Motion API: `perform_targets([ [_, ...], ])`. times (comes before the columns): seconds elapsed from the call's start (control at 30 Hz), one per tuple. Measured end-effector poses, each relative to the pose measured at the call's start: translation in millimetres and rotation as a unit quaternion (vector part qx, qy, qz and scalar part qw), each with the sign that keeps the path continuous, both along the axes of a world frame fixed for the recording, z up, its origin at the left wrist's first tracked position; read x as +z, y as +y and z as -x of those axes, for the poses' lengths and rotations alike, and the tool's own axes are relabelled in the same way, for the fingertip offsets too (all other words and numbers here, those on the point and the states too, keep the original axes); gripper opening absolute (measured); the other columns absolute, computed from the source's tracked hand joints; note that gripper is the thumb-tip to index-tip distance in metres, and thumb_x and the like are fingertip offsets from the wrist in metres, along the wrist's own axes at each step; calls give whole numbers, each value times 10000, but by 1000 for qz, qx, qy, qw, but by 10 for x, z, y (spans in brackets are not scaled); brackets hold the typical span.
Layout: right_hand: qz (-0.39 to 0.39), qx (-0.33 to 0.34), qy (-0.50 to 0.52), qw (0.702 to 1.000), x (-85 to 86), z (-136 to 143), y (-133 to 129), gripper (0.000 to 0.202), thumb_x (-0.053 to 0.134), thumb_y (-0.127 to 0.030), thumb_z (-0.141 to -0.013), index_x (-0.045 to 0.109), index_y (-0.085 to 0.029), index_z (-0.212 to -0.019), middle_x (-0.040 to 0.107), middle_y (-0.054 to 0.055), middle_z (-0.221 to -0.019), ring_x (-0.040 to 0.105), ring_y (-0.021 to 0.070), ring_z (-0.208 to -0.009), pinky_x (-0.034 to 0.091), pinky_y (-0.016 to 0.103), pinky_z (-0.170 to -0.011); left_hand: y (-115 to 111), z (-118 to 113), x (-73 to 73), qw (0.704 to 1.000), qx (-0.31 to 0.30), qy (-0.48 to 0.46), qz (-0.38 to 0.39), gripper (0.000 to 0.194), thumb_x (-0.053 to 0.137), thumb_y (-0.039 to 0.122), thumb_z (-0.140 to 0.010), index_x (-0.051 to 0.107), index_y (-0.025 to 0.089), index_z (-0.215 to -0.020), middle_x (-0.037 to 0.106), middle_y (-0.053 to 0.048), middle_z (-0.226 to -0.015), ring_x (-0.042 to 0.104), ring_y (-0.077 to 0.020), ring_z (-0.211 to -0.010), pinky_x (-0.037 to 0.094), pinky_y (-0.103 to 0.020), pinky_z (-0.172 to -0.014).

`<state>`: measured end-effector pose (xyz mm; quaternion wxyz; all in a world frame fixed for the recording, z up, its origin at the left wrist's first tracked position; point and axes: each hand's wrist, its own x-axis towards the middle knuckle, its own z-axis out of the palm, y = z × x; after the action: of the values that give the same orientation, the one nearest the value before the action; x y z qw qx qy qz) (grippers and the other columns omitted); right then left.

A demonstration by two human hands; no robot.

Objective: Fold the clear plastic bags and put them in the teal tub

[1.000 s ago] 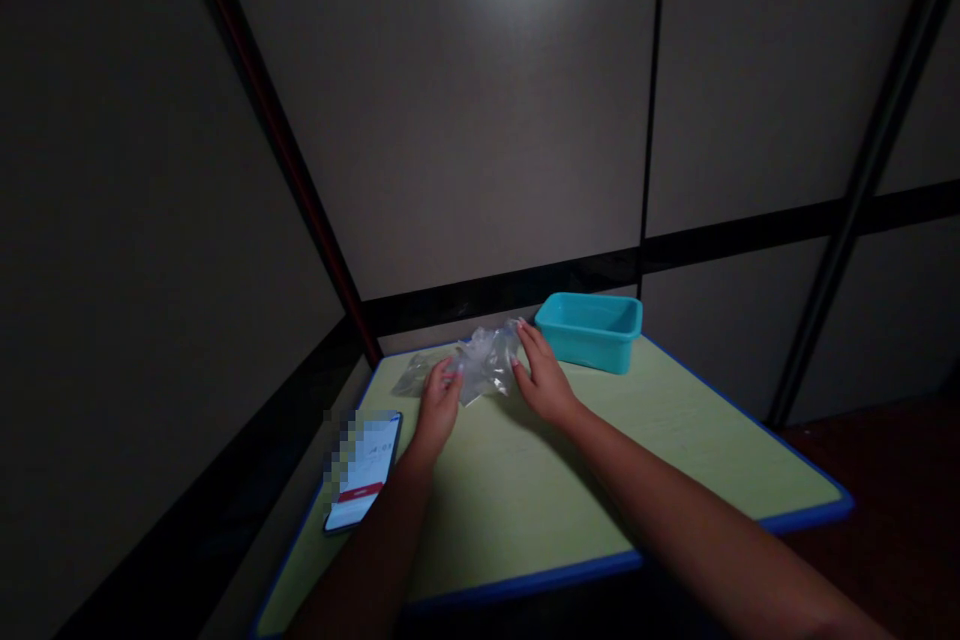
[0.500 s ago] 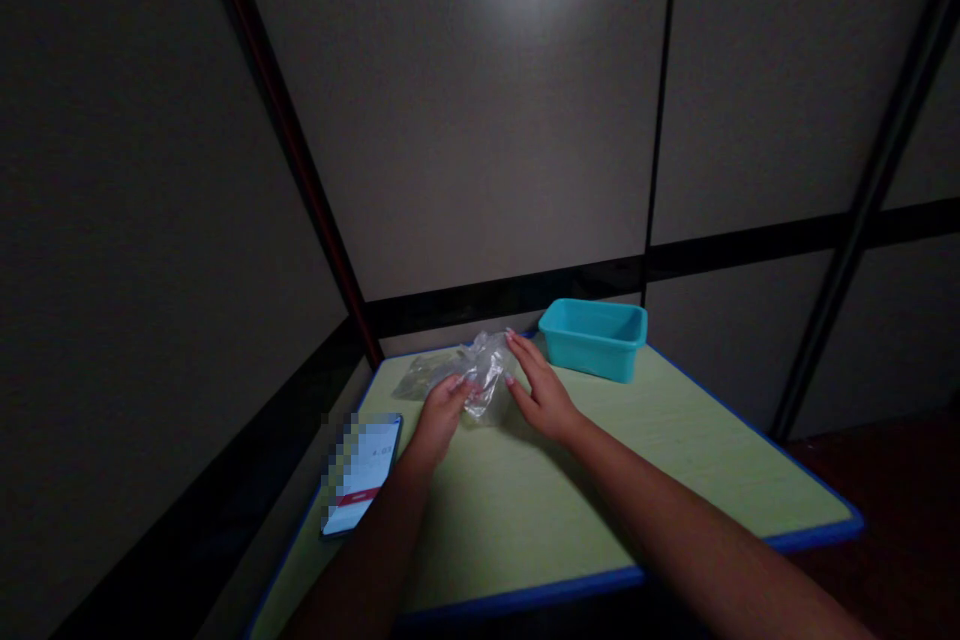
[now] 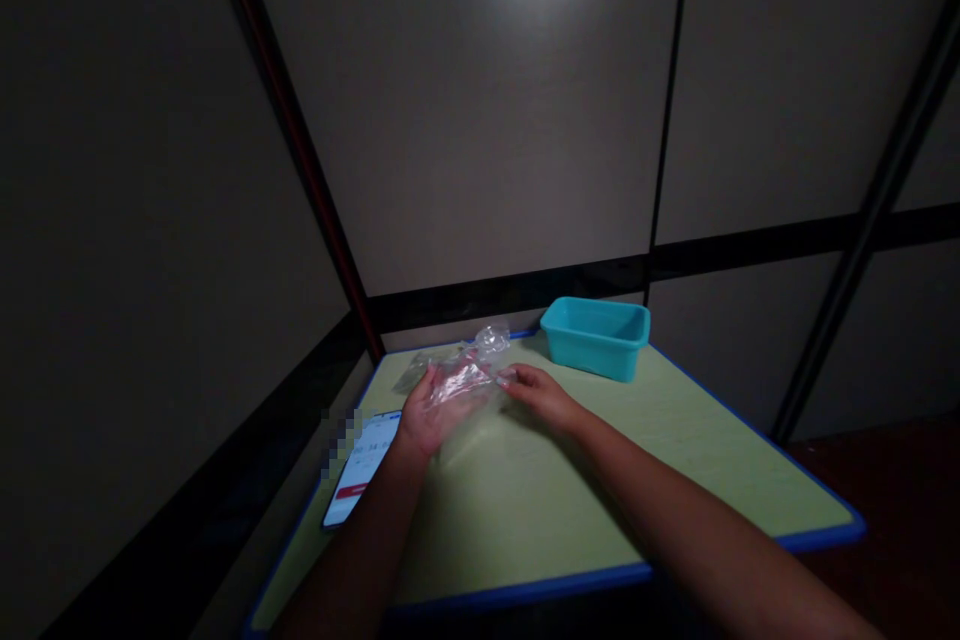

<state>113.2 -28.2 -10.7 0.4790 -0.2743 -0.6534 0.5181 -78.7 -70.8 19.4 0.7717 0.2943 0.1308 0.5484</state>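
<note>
A crumpled clear plastic bag (image 3: pixel 463 378) is between my hands, above the far part of the table. My left hand (image 3: pixel 426 420) holds its left side, thumb on top and fingers spread beneath, showing through the film. A reddish patch shows in the plastic; I cannot tell whether it is print or fingers seen through it. At the bag's right edge, my right hand (image 3: pixel 546 400) has thumb and fingertips pinched together on the film. Another piece of clear plastic (image 3: pixel 412 375) lies behind my left hand; whether it belongs to the same bag is unclear.
A turquoise plastic basket (image 3: pixel 592 353) stands at the table's far right corner. On the left edge a phone (image 3: pixel 360 465) lies with its screen lit, partly behind my left forearm. The pale green table (image 3: pixel 525 530) has a blue rim, and panelled walls (image 3: pixel 480 120) rise behind it.
My left hand has turned palm up and slid under the bag. My right hand's fingers, spread before, have closed on the bag's right edge, lower down. The bag is more spread out.
</note>
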Motion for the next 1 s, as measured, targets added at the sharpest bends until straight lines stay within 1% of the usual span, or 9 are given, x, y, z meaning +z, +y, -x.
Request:
perform_targets([
  [0.13, 61, 61, 36, 996, 36, 10, -60, 350, 713, -472, -633, 596, -145, -673, 644, 23, -658, 579, 146, -634, 417, 277, -652, -12, -7, 24, 997, 52, -47, -23, 386, 420, 414, -897, 681, 153, -785, 586, -104, -1226, 477, -316, -1188, 312, -520, -1014],
  [0.23, 86, 71, 48, 993, 47, 9, -79, 349, 682, -485, -647, 533, -169, -655, 598, -9, -540, 535, 115, -484, 397, 236, -515, 16, 32, 6, 996, 79, -51, -3, 501, 396, 539, -870, 669, 132, -768, 580, -143, -1220, 460, -361, -1192, 343, -550, -977],
  [0.33, 104, 17, 6, 994, 33, -2, -66, 294, 600, -463, -713, 482, -197, -672, 450, -84, -378, 352, 70, -298, 273, 192, -350, 64, 90, -46, 993, 110, -29, 36, 660, 342, 666, -824, 649, 88, -912, 613, -210, -1125, 485, -384, -1158, 378, -566, -938],
  [0.4, 105, -43, -50, 992, 13, -17, -40, 233, 555, -417, -747, 480, -204, -691, 370, -109, -331, 280, 62, -262, 211, 176, -307, 83, 118, -71, 991, 125, -19, 49, 661, 326, 677, -822, 627, 102, -946, 619, -207, -1106, 510, -376, -1133, 392, -573, -917],
  [0.5, 101, -78, -154, 980, -16, -46, -2, 168, 527, -352, -771, 502, -198, -709, 352, -111, -327, 286, 58, -264, 201, 157, -295, 69, 118, -62, 991, 130, -28, 34, 590, 341, 669, -823, 601, 163, -977, 592, -178, -1159, 523, -366, -1122, 396, -599, -885],
  [0.6, 97, -29, -216, 971, -11, -72, -11, 131, 504, -302, -793, 555, -182, -788, 363, -109, -345, 293, 51, -274, 214, 148, -306, 38, 83, -24, 989, 141, -30, 25, 581, 366, 683, -803, 573, 206, -1063, 562, -167, -1198, 535, -372, -1103, 411, -603, -853],
  [0.77, 48, 57, -187, 980, 111, -103, -113, 351, 433, -230, -831, 553, -170, -1155, 374, -107, -372, 298, 59, -327, 251, 157, -362, 75, 45, -25, 963, 235, -3, 131, 568, 397, 636, -809, 556, 150, -1057, 604, -168, -1041, 590, -379, -1004, 480, -544, -774],
  [0.87, 29, 73, -164, 983, 160, -128, -118, 441, 430, -233, -834, 486, -175, -1267, 388, -104, -397, 302, 70, -353, 261, 172, -389, 109, 41, -37, 961, 238, -15, 144, 595, 362, 633, -821, 563, 115, -1033, 617, -167, -961, 614, -358, -960, 503, -490, -756],
  [1.0, 25, 23, -213, 976, 102, -175, -19, 363, 434, -292, -844, 561, -143, -1151, 431, -79, -431, 373, 82, -390, 290, 187, -426, 116, 35, -46, 962, 220, 40, 157, 541, 363, 597, -837, 591, 119, -946, 649, -159, -899, 647, -335, -865, 507, -486, -728],
])
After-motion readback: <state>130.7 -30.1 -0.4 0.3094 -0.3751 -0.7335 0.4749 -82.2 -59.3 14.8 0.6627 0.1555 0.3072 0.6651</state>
